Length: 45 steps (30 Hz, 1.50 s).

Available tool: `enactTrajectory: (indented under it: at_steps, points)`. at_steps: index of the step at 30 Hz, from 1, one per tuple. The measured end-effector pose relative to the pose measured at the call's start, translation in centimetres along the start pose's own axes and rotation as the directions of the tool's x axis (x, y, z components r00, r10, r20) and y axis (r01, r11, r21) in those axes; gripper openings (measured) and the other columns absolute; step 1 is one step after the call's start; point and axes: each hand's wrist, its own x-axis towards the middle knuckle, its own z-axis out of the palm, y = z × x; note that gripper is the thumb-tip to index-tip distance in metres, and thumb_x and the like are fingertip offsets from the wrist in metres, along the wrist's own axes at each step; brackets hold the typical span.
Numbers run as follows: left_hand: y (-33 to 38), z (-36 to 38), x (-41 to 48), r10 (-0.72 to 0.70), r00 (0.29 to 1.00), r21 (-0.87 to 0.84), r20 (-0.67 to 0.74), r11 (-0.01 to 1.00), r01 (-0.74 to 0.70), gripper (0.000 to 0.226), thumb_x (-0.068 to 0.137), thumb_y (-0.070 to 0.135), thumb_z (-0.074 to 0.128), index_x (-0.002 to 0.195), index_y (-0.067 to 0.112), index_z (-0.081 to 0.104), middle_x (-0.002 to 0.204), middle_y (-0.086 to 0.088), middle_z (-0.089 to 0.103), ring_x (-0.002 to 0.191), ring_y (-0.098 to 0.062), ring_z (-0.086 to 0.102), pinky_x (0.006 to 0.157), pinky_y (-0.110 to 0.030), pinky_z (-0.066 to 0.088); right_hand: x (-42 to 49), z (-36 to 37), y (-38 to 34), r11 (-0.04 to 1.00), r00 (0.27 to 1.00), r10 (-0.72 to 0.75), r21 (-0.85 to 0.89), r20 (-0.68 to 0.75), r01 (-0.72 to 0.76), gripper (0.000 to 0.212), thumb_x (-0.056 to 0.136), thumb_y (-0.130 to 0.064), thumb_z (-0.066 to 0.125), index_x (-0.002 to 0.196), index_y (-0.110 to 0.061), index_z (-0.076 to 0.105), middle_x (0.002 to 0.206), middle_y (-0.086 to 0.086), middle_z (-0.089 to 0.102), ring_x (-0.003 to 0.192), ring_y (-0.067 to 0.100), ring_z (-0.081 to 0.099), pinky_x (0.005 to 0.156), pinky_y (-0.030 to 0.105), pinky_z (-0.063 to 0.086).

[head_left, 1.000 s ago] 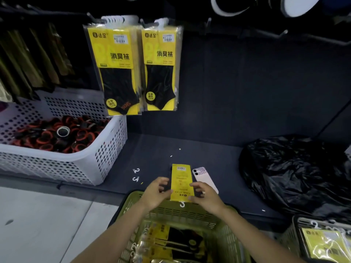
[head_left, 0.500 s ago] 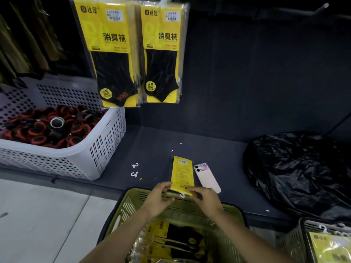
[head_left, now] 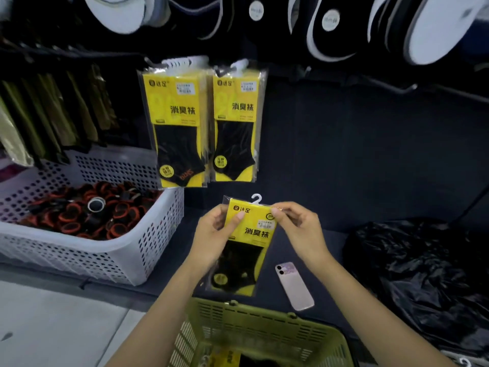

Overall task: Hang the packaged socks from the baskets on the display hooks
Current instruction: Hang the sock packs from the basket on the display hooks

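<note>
A yellow sock packet [head_left: 246, 242] with black socks and a white hook at its top is held upright in front of me. My left hand [head_left: 211, 234] grips its left edge, thumb on the front. My right hand [head_left: 299, 229] pinches its top right corner. Two stacks of the same packets hang on the display hooks, the left stack [head_left: 176, 125] and the right stack [head_left: 236, 123], just above the held packet. The green basket [head_left: 264, 329] stands below my arms with more packets inside.
A white basket [head_left: 148, 239] of red and black items sits at the left. A pink phone [head_left: 293, 284] lies on the dark shelf. A black plastic bag [head_left: 423, 274] fills the right. An empty hook [head_left: 394, 86] juts from the wall at the upper right.
Both hands have lifted the packet off the shelf by the green basket and turned it front side up, hook on top. The view has tilted upward.
</note>
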Motion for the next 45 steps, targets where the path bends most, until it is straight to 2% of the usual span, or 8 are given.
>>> enactTrajectory:
  at_steps: [8,16,22,25,27,31,41,45]
  points:
    - [7.5,-0.4,3.9,0.121,0.987,-0.078,-0.107,0.988,-0.13,0.027,0.087,0.028,0.063,0.111,0.018,0.061,0.1,0.007,0.073,0.093,-0.002,0.067,0.07,-0.011,0.05,4.2,2.6,-7.2,0.981,0.999,0.053,0.185,-0.01,-0.05,0.009,0.09,-0.016,0.062,0.094,-0.016,0.07,0.092,0.002,0.076,0.085,0.011,0.072,0.067,0.017,0.054]
    - [10.2,-1.6,7.6,0.162,0.98,0.087,-0.12,0.984,-0.152,0.057,0.091,0.043,0.053,0.144,0.029,0.034,0.133,0.014,0.046,0.104,0.01,0.047,0.077,-0.008,0.037,11.5,4.4,-13.1,0.996,0.973,-0.027,0.082,-0.228,0.047,0.011,0.09,-0.021,0.064,0.085,-0.012,0.069,0.093,0.018,0.072,0.093,0.038,0.067,0.088,0.053,0.052]
    - [9.6,-2.1,9.6,0.135,0.979,0.135,-0.15,0.984,-0.115,0.051,0.097,0.035,0.049,0.144,0.027,0.033,0.118,0.028,0.048,0.093,0.026,0.048,0.071,0.008,0.035,14.8,6.6,-12.3,0.998,0.972,-0.052,-0.049,-0.23,0.042,0.034,0.09,-0.026,0.064,0.093,0.008,0.063,0.09,0.022,0.069,0.086,0.037,0.064,0.075,0.044,0.053]
    - [9.1,-2.2,10.9,0.116,0.984,0.165,-0.133,0.982,-0.094,0.059,0.097,0.034,0.048,0.15,0.023,0.024,0.15,0.007,0.035,0.132,-0.001,0.037,0.11,-0.021,0.032,16.4,7.1,-11.2,0.998,0.959,0.024,-0.05,-0.282,-0.04,0.034,0.088,-0.03,0.065,0.09,0.005,0.065,0.084,0.02,0.068,0.074,0.034,0.061,0.066,0.036,0.049]
    - [8.8,-2.0,11.7,0.112,0.987,0.208,-0.113,0.974,-0.087,0.062,0.098,0.036,0.046,0.152,0.022,0.018,0.156,0.003,0.026,0.142,-0.013,0.026,0.117,-0.038,0.026,17.5,7.2,-10.3,0.996,0.95,0.071,-0.028,-0.304,-0.083,0.032,0.088,-0.031,0.066,0.087,0.001,0.067,0.085,0.018,0.069,0.078,0.03,0.064,0.072,0.04,0.052]
    - [8.4,-1.7,13.2,0.127,0.986,0.291,-0.106,0.952,-0.091,0.066,0.098,0.04,0.044,0.152,0.022,0.011,0.159,0.003,0.015,0.145,-0.013,0.015,0.118,-0.034,0.018,19.2,7.3,-9.4,0.991,0.931,0.122,-0.003,-0.343,-0.131,0.022,0.086,-0.032,0.068,0.071,-0.016,0.066,0.086,0.01,0.071,0.089,0.026,0.067,0.082,0.042,0.054]
    - [5.0,-2.1,10.6,0.081,0.993,0.322,-0.091,0.945,-0.047,0.064,0.096,0.043,0.045,0.151,0.025,0.016,0.156,0.007,0.021,0.143,-0.011,0.019,0.109,-0.024,0.022,12.9,4.3,-5.9,0.991,0.975,0.122,-0.025,-0.184,-0.129,0.041,0.091,-0.022,0.063,0.13,-0.014,0.051,0.125,-0.002,0.056,0.115,0.013,0.054,0.094,0.023,0.043]
    - [-0.4,-3.5,4.5,-0.019,0.999,0.476,0.029,0.879,0.003,0.064,0.093,0.05,0.048,0.149,0.029,0.025,0.151,0.014,0.03,0.137,-0.003,0.026,0.109,-0.021,0.025,6.0,1.6,-1.5,0.968,0.976,0.212,-0.127,-0.053,-0.217,0.045,0.091,-0.023,0.062,0.134,-0.018,0.049,0.126,-0.009,0.049,0.118,0.009,0.049,0.095,0.022,0.039]
